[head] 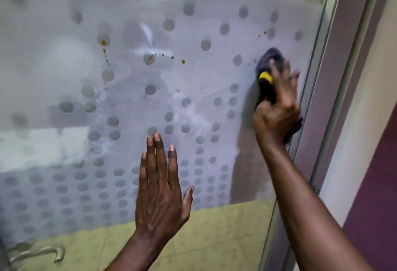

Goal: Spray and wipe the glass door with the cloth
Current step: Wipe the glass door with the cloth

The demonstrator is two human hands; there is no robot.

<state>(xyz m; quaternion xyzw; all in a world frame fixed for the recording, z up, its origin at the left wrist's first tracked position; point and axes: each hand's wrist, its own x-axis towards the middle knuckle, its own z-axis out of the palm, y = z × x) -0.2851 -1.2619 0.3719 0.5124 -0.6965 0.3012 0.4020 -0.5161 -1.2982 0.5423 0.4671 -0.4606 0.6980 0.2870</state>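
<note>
A frosted glass door [193, 81] with a pattern of grey dots fills the view. Orange-brown droplets [159, 55] trail across its upper middle, with more droplets [262, 33] at the upper right. My right hand [279, 107] presses a dark cloth [271, 58] with a yellow patch [266, 76] against the glass near the door's right edge; hand and cloth are motion-blurred. My left hand [160, 189] lies flat on the lower middle of the glass, fingers together and pointing up, holding nothing. No spray bottle is in view.
A metal door frame [322, 90] runs down the right side, with a purple and cream wall [369, 141] beyond it. A metal handle [36, 253] shows at the lower left. Yellowish floor tiles [214, 232] appear through the clear lower glass.
</note>
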